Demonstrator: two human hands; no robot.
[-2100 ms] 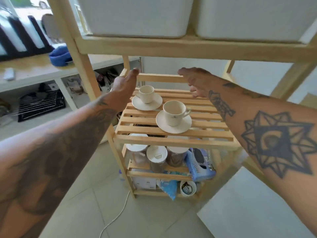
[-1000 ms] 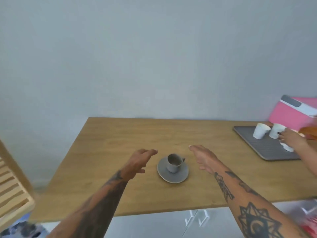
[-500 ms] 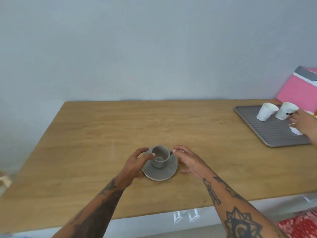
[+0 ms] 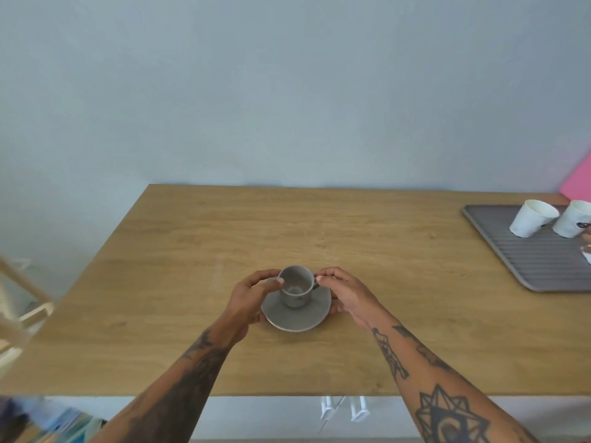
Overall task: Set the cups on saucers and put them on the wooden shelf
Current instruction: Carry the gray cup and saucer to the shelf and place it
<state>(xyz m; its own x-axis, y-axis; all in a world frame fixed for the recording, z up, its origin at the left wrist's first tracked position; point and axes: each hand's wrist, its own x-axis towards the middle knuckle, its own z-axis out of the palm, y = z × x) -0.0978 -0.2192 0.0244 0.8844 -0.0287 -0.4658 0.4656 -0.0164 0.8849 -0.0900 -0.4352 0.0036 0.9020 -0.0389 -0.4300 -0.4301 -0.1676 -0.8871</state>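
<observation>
Grey cup (image 4: 296, 290) sits upright on grey saucer (image 4: 296, 311), middle of frame, on wooden table (image 4: 192, 251). Left hand (image 4: 252, 298) and right hand (image 4: 343, 294) cup saucer edges, fingertips pinching cup rim. Grey ribbed tray (image 4: 531, 260) far right holds two white paper cups (image 4: 533, 218); dark print on one, too small to read. Pale wooden shelf (image 4: 22, 302) at left edge, blurred.

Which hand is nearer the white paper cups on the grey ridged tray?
Right. The right hand is at the grey cup's right side, toward the white paper cups on the grey ridged tray; the left hand is at the cup's far side.
</observation>
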